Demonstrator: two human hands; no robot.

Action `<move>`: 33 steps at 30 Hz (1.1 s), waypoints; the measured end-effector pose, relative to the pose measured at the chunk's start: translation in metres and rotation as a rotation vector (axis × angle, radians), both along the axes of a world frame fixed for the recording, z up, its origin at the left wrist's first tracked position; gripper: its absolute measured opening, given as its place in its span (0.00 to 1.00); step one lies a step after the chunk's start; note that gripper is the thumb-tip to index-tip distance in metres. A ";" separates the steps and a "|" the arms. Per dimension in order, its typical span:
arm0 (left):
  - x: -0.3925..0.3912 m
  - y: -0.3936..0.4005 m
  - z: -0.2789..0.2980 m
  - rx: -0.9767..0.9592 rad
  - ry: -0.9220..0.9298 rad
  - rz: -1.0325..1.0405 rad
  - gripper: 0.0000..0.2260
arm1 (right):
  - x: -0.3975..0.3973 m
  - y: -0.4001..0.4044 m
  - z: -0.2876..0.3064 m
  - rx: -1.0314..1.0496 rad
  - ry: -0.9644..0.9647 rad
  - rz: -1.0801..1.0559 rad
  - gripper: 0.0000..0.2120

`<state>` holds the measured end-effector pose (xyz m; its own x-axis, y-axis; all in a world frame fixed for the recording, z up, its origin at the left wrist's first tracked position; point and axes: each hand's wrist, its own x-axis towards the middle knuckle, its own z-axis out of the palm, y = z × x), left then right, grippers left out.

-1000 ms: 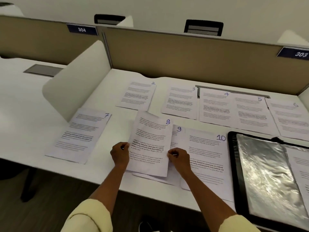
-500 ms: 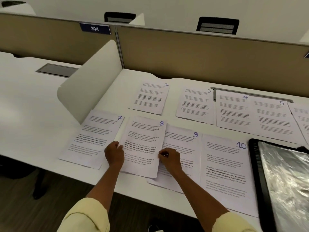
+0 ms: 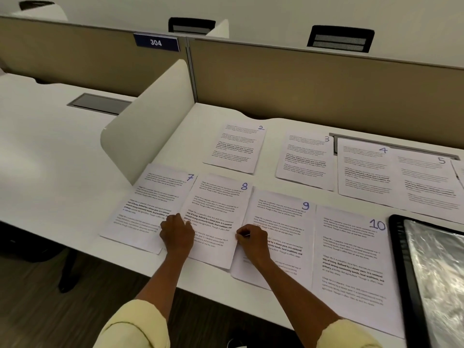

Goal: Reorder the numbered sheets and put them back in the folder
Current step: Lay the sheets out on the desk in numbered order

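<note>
Sheets 2 to 10 lie in order across the desk [image 3: 75, 151]. Both hands pinch sheet 8 [image 3: 216, 217] at the front edge: left hand [image 3: 177, 234], right hand [image 3: 251, 241]. The folder [image 3: 399, 272] lies open at the right, unfilled.

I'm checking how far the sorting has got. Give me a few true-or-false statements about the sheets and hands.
1. Sheet 8 lies between sheet 7 and sheet 9. True.
2. Both hands rest on sheet 10. False: the left hand and right hand are at the edges of sheet 8.
3. Sheet 2 is in the far row. True.
4. The folder lies left of sheet 7. False: it lies right of sheet 10.
</note>
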<state>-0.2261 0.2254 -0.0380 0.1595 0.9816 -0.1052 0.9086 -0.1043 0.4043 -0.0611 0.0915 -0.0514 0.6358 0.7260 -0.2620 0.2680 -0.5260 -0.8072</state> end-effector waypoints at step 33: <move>0.123 -0.110 -0.022 0.186 0.019 -0.624 0.37 | 0.098 -0.130 0.006 -0.272 -0.729 0.057 0.40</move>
<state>-0.1033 0.1154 -0.0603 0.7056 0.7069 0.0490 0.6613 -0.6817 0.3130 0.0368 -0.0387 -0.0449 0.6794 0.7330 0.0338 0.7138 -0.6496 -0.2616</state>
